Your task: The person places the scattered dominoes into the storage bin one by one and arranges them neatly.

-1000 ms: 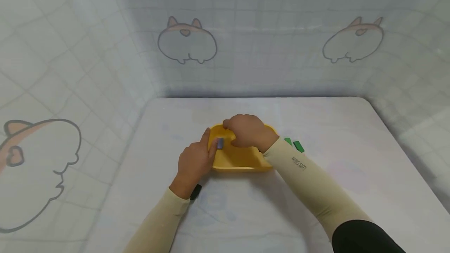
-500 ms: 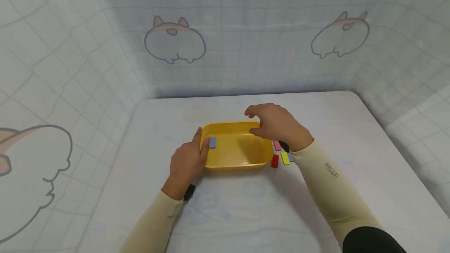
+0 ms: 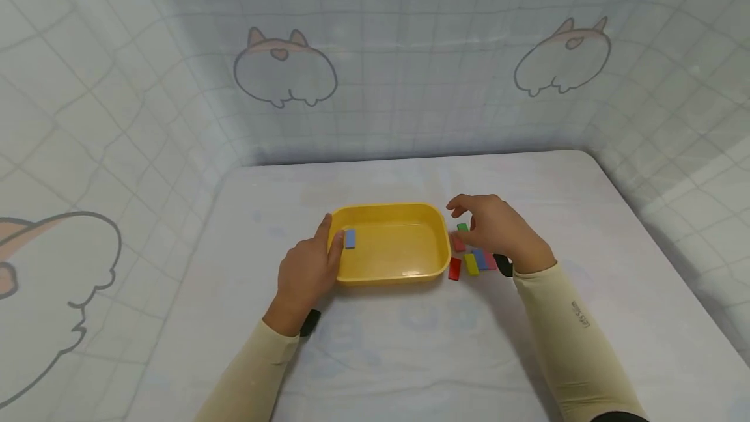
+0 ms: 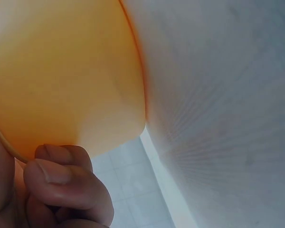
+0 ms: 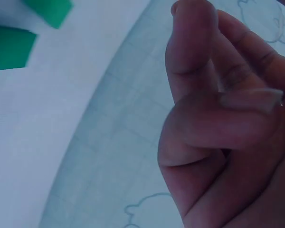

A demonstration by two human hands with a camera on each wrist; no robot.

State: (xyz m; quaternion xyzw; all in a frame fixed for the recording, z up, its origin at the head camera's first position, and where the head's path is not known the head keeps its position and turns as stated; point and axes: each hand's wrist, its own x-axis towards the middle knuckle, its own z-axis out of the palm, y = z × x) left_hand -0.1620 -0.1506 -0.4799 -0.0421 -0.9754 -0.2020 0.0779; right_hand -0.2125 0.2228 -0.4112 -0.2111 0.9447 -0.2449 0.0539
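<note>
My left hand [image 3: 301, 272] grips the left end of a shallow yellow plastic tray [image 3: 392, 278], its thumb over the rim. In the left wrist view the curled fingers [image 4: 69, 185] lie against the tray's outer wall. Inside the tray, close to that thumb, lies a small blue rectangular block [image 3: 349, 239]. To the right of the tray my right hand [image 3: 498, 232] hovers over a group of small coloured blocks, fingers loosely bent and holding nothing. A green block [image 3: 462, 226] and a reddish block [image 3: 459, 243] show beside its fingertips.
Nearer the front lie a red block [image 3: 454, 269], a yellow block [image 3: 471, 264], a blue block [image 3: 480, 259] and a pink block [image 3: 489, 260]. Green blocks [image 5: 9, 47] appear in the right wrist view. Patterned sheeting [image 3: 410, 83] walls the white table [image 3: 398, 357].
My right hand has moved right, from over the tray to above the loose blocks, uncovering the tray's interior. My left hand keeps its grip on the tray; the head view has shifted slightly.
</note>
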